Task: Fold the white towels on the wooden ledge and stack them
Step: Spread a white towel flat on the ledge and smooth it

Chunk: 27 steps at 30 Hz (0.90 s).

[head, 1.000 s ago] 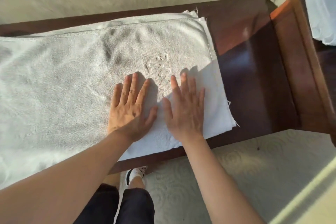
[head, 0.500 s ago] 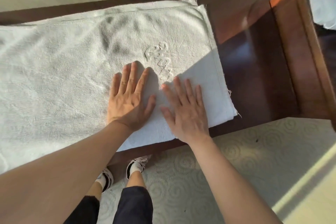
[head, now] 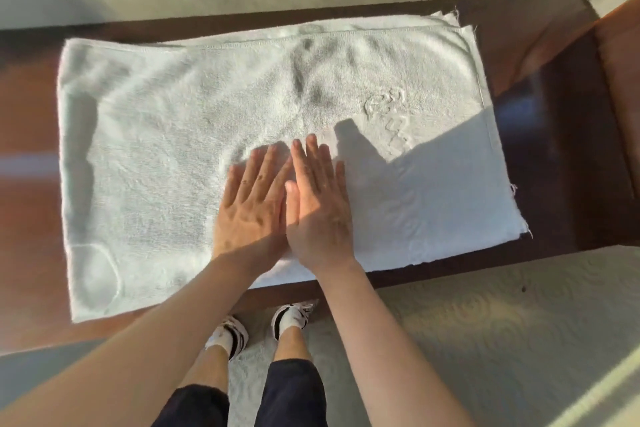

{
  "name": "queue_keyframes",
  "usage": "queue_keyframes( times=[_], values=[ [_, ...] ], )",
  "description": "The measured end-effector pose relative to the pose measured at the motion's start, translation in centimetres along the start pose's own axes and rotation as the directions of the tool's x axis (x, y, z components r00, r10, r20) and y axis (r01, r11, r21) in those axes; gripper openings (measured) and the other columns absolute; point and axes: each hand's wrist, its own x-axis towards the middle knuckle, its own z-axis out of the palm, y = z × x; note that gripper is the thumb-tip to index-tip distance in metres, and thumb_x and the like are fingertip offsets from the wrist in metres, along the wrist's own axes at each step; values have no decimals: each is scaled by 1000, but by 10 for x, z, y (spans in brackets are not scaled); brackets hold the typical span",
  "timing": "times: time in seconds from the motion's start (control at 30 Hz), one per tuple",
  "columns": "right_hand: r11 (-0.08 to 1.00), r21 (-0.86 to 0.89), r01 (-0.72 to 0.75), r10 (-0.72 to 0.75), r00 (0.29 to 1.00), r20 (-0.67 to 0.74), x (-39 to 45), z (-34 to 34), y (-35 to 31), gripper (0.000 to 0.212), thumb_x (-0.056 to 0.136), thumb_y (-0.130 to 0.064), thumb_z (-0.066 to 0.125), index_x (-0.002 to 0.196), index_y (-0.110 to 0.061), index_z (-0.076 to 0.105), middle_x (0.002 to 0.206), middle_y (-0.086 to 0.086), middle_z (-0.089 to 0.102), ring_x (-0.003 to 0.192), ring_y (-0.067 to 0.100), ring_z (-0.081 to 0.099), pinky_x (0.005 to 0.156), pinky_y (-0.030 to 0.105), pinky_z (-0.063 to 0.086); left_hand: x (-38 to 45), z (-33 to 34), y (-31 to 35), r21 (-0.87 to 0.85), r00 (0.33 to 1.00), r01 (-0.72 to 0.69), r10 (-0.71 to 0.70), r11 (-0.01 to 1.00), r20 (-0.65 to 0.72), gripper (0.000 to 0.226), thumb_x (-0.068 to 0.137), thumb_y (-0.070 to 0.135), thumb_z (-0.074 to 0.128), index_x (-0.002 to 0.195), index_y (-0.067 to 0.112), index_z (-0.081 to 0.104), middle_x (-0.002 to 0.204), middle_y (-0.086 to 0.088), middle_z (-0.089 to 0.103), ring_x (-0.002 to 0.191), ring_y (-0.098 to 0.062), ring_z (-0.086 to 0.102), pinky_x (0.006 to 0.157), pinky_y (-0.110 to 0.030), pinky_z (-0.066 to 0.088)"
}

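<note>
I see my left hand (head: 251, 208) and right hand (head: 320, 210) pressing flat, fingers straight, side by side on the white terry towel (head: 166, 149) spread across the dark wooden ledge (head: 554, 149), embroidered logo (head: 389, 116) at two o'clock, striped sneakers (head: 230, 334) at six.

Hard sunlight falls across the white towel (head: 180, 135), whose right near part glares bright beside a sharp-edged shadow. The counter (head: 554, 135) shines with glare right of the towel. Left of it, edges smear and bow.

Carpeted room (head: 502, 340), wooden ledge (head: 554, 135)
</note>
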Motion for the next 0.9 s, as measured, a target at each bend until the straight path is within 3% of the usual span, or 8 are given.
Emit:
queue_keyframes(
  times=[0.13,0.23,0.3,0.37,0.47,0.57,0.73,0.9],
  values=[
    [966,-249,65,-57,998,41,-1,16,5,57,107,-38,23,161,-21,22,169,4,12,157,20,0,127,49,4,-30,-17,-70,94,998,23,-28,995,50,63,103,51,21,161,36,4,170,4,1,157,-22,-4,127,-46,6],
    [934,-357,-22,47,997,60,1,19,-4,60,106,-43,17,162,-23,8,170,4,0,156,23,-9,126,51,1,-46,-28,-112,113,995,84,-90,990,49,67,100,55,23,162,35,3,170,1,-1,156,-24,-5,126,-51,7],
    [935,-338,-110,131,991,39,-2,29,-30,64,104,-47,19,163,-23,6,170,4,-3,156,25,-10,125,53,-3,-48,-29,-118,110,994,107,-110,988,23,69,99,52,28,162,31,8,170,-1,1,157,-24,-5,127,-50,4],
    [955,-295,-35,61,995,80,-9,44,-63,64,104,-47,22,163,-25,9,170,4,-2,156,26,-8,125,53,-5,-46,-25,-115,98,994,104,-105,990,9,70,99,52,28,162,28,10,170,-2,2,157,-24,-5,127,-47,1],
    [923,-379,64,-9,989,144,-16,64,-86,61,105,-49,16,162,-30,6,170,6,-5,155,31,-13,124,58,-1,-49,-27,-128,111,998,30,-35,993,44,68,102,54,24,162,30,5,170,0,0,156,-22,-8,127,-45,-1],
    [919,-390,54,-20,996,92,-12,70,-82,63,104,-46,27,162,-25,15,170,9,4,156,35,-4,123,60,7,-54,-37,-166,128,998,21,-28,992,51,68,101,54,24,162,30,7,170,0,1,157,-22,-5,127,-47,3],
    [946,-319,66,-115,984,-139,-14,84,-81,58,98,-37,43,153,-19,42,163,11,32,152,38,22,118,63,23,-50,-54,-208,158,997,70,-75,985,31,68,102,56,23,162,28,9,170,-1,0,157,-23,-4,127,-43,0],
    [929,-362,76,-106,992,-65,-14,82,-81,66,94,-36,50,156,-20,35,165,10,26,153,36,20,119,64,20,19,-61,-205,115,998,63,-62,991,-12,69,103,57,24,162,27,9,170,-3,-1,156,-25,-6,127,-43,-5]
  ],
)
